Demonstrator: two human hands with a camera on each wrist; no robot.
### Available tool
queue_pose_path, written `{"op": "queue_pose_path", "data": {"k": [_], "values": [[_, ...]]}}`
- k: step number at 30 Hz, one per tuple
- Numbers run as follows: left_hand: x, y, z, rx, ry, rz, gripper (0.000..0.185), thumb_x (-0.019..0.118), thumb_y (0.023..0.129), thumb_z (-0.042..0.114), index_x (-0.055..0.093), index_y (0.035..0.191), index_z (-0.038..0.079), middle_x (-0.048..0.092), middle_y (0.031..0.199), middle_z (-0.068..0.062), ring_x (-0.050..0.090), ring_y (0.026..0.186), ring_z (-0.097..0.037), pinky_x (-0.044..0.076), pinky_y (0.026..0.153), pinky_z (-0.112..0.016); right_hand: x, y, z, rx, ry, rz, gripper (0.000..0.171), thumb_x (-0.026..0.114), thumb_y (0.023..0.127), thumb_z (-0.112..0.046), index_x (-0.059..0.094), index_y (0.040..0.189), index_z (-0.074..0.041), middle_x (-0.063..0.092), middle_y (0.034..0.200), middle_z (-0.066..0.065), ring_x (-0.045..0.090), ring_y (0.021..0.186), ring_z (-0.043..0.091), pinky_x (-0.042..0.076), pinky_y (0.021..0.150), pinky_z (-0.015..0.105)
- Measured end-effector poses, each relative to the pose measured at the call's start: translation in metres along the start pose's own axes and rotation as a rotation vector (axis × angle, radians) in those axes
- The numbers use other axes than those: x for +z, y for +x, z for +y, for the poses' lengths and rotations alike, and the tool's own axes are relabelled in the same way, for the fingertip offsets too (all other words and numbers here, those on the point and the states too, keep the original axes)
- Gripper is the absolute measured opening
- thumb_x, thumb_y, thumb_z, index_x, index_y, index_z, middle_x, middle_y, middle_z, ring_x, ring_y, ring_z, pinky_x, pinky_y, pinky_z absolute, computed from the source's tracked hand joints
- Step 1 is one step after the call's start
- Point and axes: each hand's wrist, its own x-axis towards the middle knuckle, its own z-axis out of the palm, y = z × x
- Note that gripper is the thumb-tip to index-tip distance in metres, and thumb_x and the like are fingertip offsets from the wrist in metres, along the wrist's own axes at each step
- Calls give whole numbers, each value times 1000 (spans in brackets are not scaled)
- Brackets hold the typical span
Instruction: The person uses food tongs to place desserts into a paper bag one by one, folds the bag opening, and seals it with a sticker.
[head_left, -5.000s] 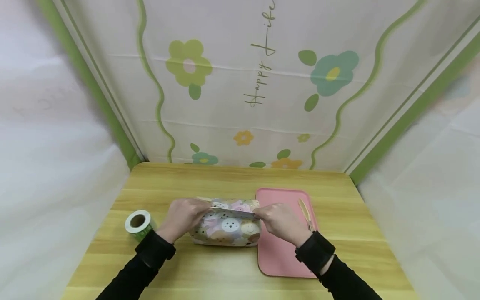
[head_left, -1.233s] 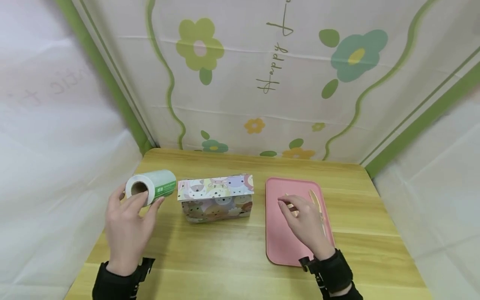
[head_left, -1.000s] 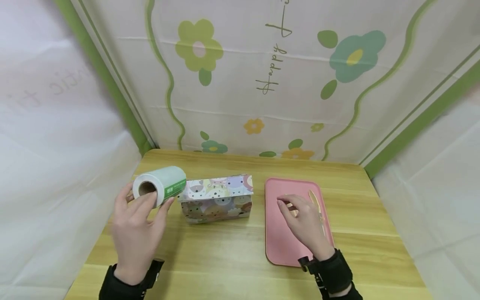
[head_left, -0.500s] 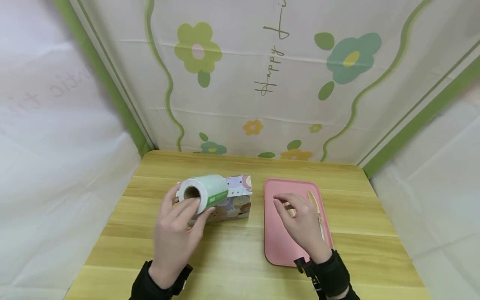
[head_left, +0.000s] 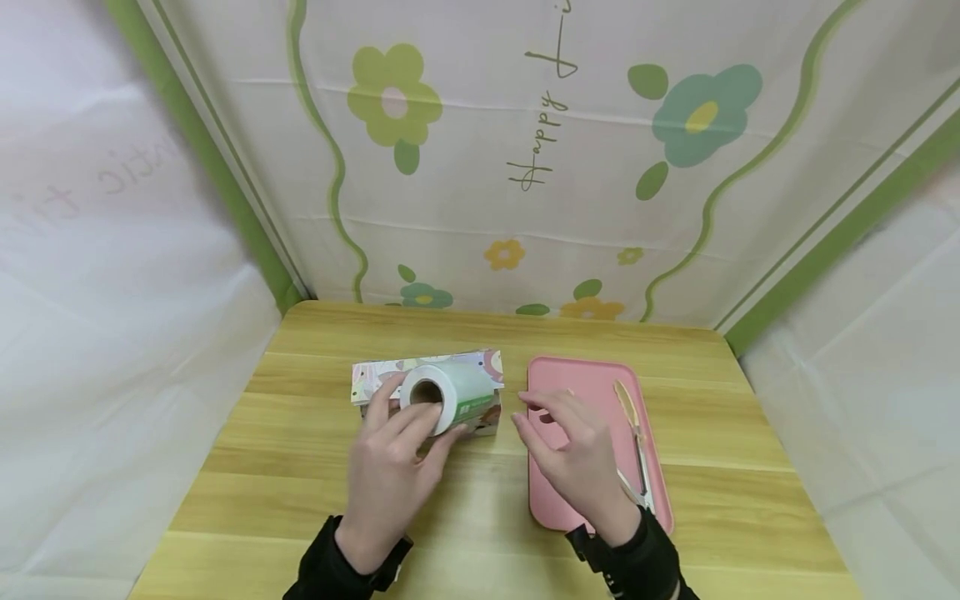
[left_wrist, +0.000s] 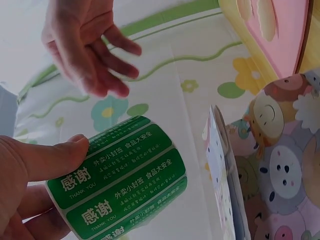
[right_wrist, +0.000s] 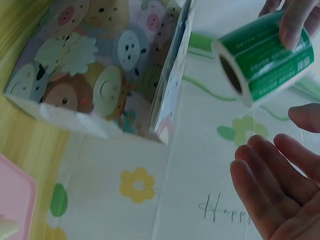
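While the left hand (head_left: 390,475) grips a green sticker roll (head_left: 450,396) with curled fingers and thumb, lifted above the table (head_left: 300,467), the right hand (head_left: 573,462) hovers just right of it over the near edge of the pink tray (head_left: 558,379), fingers loosely spread, holding nothing. Just beyond the roll stands the cartoon-printed paper bag (head_left: 480,367). Farther right, a wooden knife (head_left: 628,408) lies on the tray.

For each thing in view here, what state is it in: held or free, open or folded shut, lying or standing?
Sticker roll: lifted, held by the left hand.
Right hand: fingers relaxed, holding nothing, over the pink tray.
Patterned paper bag: standing on the table, top folded over, untouched.
Knife: lying on the tray, untouched.
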Motion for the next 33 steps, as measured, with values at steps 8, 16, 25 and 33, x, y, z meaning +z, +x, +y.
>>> {"op": "queue_pose_path", "data": {"k": [8,16,25,33], "values": [[10,-1,6,34,-25,-8,25,78,67,17,68,83,1,66,79,-8,59,81,-27,29,97,-44,12,5,-23,-59,34,66,26,71,75,-11,66,99,-2,63,97,10,57,76,15,46,64,25],[16,-5,12,0,-22,-50,20,76,68,13,68,83,3,66,80,-8,56,90,-30,27,98,-43,15,21,-54,-95,84,133,28,73,72,-7,65,95,6,60,98,18,57,83,29,47,69,31],[21,-7,14,-17,12,-53,16,74,67,8,68,81,1,66,77,-10,60,81,-26,26,98,-43,30,6,-45,-118,23,166,28,71,74,-9,67,96,7,60,101,19,58,83,30,48,66,35],[22,-9,14,-48,30,-85,23,79,64,11,70,83,0,66,77,-10,60,80,-25,26,99,-42,35,0,-43,-154,-72,192,19,63,78,-4,67,93,8,62,99,17,59,81,29,49,66,36]]}}
